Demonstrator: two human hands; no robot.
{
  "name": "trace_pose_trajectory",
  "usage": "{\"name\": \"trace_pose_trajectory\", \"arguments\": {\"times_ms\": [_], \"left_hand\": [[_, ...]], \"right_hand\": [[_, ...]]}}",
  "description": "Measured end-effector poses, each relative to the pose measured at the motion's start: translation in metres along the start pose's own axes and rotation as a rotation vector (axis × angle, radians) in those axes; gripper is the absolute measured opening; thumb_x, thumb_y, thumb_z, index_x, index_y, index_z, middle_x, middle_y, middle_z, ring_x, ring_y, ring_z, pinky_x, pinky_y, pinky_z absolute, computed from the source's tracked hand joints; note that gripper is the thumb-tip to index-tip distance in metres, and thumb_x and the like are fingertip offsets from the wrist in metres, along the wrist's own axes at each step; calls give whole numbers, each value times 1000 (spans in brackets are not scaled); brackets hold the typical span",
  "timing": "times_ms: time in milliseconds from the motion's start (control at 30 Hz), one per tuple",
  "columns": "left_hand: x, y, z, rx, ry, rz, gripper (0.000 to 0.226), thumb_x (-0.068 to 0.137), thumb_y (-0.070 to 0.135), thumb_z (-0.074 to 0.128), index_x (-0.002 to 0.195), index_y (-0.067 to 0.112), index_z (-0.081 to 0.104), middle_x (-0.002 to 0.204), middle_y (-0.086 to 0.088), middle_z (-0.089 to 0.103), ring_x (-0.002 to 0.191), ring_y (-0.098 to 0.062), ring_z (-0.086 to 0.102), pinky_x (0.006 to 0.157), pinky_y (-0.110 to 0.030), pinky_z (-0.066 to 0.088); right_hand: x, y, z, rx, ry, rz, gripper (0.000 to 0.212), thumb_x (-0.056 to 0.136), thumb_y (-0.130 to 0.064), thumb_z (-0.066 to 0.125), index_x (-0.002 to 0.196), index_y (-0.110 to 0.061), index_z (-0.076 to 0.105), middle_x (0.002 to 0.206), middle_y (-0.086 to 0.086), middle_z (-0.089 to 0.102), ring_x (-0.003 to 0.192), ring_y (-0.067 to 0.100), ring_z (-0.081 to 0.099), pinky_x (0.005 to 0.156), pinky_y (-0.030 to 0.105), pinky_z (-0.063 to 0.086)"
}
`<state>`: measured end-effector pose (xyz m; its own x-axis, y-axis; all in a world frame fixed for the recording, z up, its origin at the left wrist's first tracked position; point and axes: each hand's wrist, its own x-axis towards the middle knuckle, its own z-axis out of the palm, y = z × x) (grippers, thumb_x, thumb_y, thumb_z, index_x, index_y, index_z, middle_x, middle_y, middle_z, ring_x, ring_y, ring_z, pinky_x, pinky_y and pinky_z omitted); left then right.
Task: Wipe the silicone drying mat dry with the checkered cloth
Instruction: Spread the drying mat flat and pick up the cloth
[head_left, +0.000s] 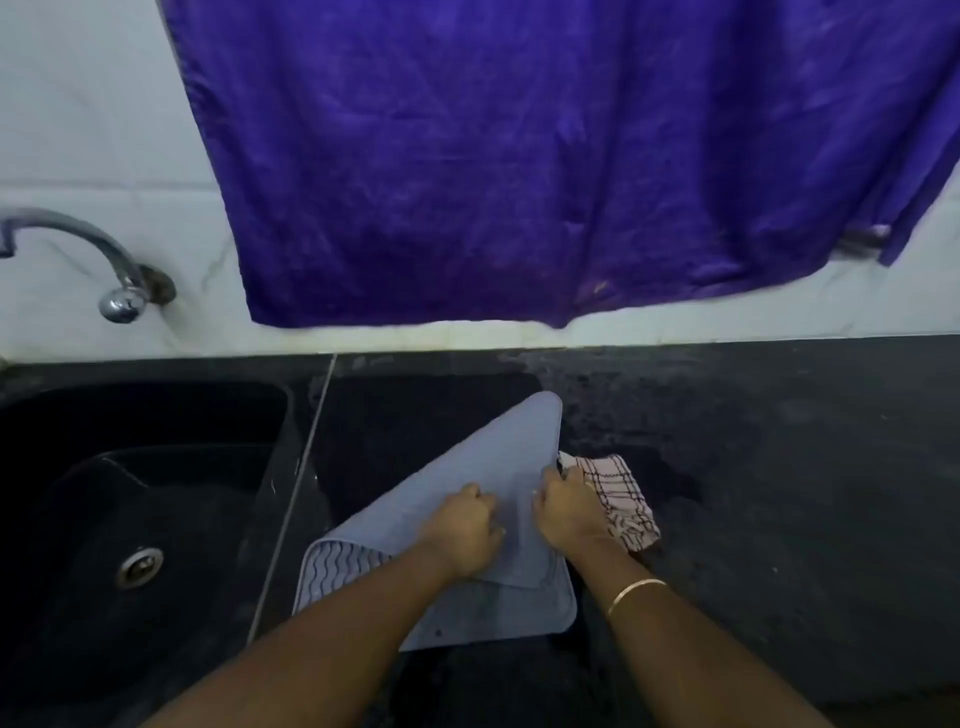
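silicone drying mat (498, 457) lies on dark countertop (779, 467), just right of black sink (156, 467). mat folded over itself, 1 corner pointing toward the wall; wavy ribbed face exposed at lower left. left hand (462, 525) on the folded layer, fingers curled, gripping it. right hand (569, 506) at the mat's right edge, fingers curled; checkered cloth (623, 499) bunched under and beside it. cannot tell whether this hand grips cloth or mat. purple cloth (519, 156) hangs on the wall above.
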<state>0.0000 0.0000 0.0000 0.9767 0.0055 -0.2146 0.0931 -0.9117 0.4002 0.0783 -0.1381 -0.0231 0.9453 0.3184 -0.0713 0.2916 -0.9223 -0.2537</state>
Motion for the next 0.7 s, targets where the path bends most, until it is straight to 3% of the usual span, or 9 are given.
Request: {"name": "trace_pose_trajectory", "arguments": {"times_ms": [100,267,333,400,500,633,700], "left_hand": [[6,4,11,-102,-50,-103,40,90,35,53,120,9,52,123,-12,48,107,-26,52,94,-34,41],[17,19,21,-78,13,-278,73,79,63,51,132,13,42,132,-9,41,118,-29,44,102,-39,37],[19,27,23,-16,8,-329,88,73,73,49,136,13,36,135,-10,38,122,-31,41,103,-43,36],[22,37,23,36,6,-382,97,68,80,46,137,13,32,138,-11,35,124,-33,38,102,-47,38],[27,47,18,-5,-23,-491,104,63,87,42,138,16,27,141,-10,30,127,-34,33,100,-49,38],[36,47,-9,-333,-157,-613,102,70,74,50,146,18,12,148,-9,22,131,-31,33,100,-40,38],[39,38,-36,-460,-208,-624,78,83,49,53,143,7,27,141,-13,37,121,-27,46,86,-31,43]], "right_hand": [[12,1,2,153,-12,76,38,92,-27,46,126,-9,45,123,22,46,104,38,54,88,40,48],[36,2,-4,485,-84,179,37,84,-14,53,121,-12,54,120,15,55,108,31,55,90,33,47],[43,4,-10,622,-125,220,25,84,-7,52,106,-9,60,106,10,60,100,27,58,85,30,47],[49,2,-16,729,-126,247,12,82,-4,50,78,-10,60,83,7,60,79,22,56,72,30,45],[59,-11,-29,927,-121,290,23,73,-3,52,57,-17,43,57,2,44,54,17,44,51,29,35],[81,-39,-52,1136,-125,219,23,79,0,55,61,-13,48,52,5,40,41,15,38,41,22,30],[92,-56,-59,1202,-147,181,20,83,-1,55,65,-9,55,52,6,45,43,13,41,43,22,35]]}}
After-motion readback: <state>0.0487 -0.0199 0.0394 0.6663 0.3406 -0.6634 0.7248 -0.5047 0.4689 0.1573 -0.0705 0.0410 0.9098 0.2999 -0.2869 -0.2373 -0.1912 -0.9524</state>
